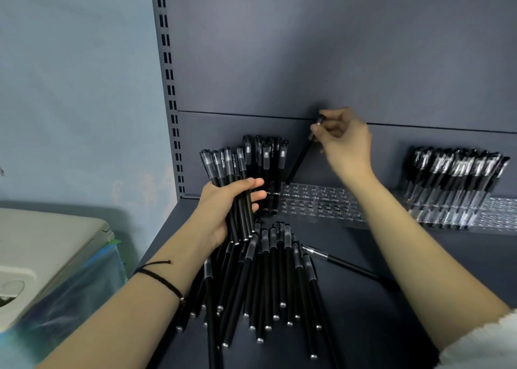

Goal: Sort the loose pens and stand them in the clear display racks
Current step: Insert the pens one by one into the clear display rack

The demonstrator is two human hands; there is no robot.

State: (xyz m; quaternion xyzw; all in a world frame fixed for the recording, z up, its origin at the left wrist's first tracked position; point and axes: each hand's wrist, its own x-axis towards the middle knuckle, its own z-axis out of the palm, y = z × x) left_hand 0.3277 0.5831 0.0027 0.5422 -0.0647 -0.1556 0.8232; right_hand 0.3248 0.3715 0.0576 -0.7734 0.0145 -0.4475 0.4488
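Right hand (345,142) pinches a pen (300,157) slanting below its grip to the rack (321,198); left hand (221,212) clutches bundle (230,172).

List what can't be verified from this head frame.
Head view:
- Lower tip of the pen in the right hand: cannot tell if it is seated in the clear rack, because of glare on the plastic.
- That rack's left end: hidden by the left hand and its bundle of pens.
- The right-side rack: cut off by the frame edge.
- The loose pile: no count possible, pens overlap.
- The cap print: too small and blurred.
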